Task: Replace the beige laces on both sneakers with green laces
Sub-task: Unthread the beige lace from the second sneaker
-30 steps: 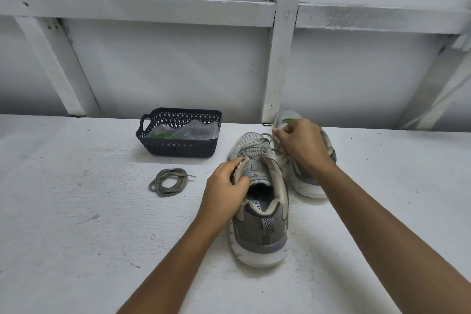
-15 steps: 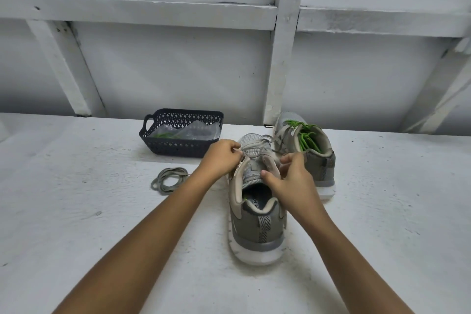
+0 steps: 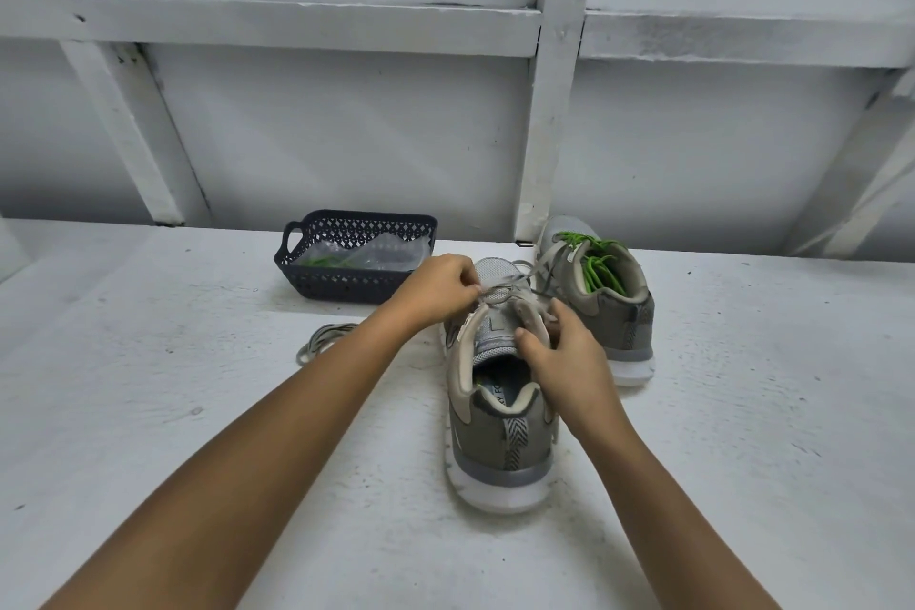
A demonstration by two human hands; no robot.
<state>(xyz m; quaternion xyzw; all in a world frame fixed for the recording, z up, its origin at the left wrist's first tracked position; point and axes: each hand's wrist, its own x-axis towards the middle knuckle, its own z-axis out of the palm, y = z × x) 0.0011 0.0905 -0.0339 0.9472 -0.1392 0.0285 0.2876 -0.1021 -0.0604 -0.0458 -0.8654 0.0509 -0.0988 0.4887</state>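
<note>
Beige lace on the near sneaker looks half out, left hand pinching it, right hand gripping the eyelet flap, so next I'd pull it free.

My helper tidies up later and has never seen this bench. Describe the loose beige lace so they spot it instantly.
Find the dark basket by the white wall. Just in front of it, on the white table left of the near sneaker, lies a coiled lace. It lies loose, threaded through no shoe, and it is beige-grey, unlike the far sneaker's green laces.
</note>
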